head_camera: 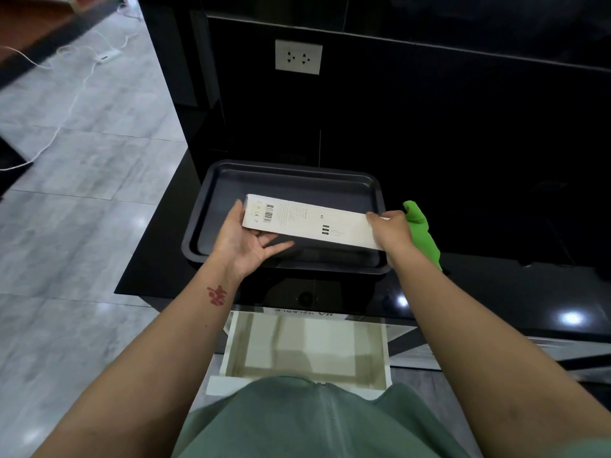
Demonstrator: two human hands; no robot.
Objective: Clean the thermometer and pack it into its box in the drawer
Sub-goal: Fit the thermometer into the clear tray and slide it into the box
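Observation:
A long white thermometer box (310,221) with a barcode and small print is held level above the dark tray (370,183) on the black counter. My left hand (246,241) supports its left end from below, thumb on the end and fingers spread under it. My right hand (390,231) grips the right end. Below the counter edge a white drawer (305,350) stands pulled out, with nothing visible inside. The thermometer itself is not visible.
A green cloth (421,229) lies on the counter just right of the tray, behind my right hand. A white wall socket (298,56) sits on the black back panel. Grey tiled floor with white cables (66,123) spreads to the left.

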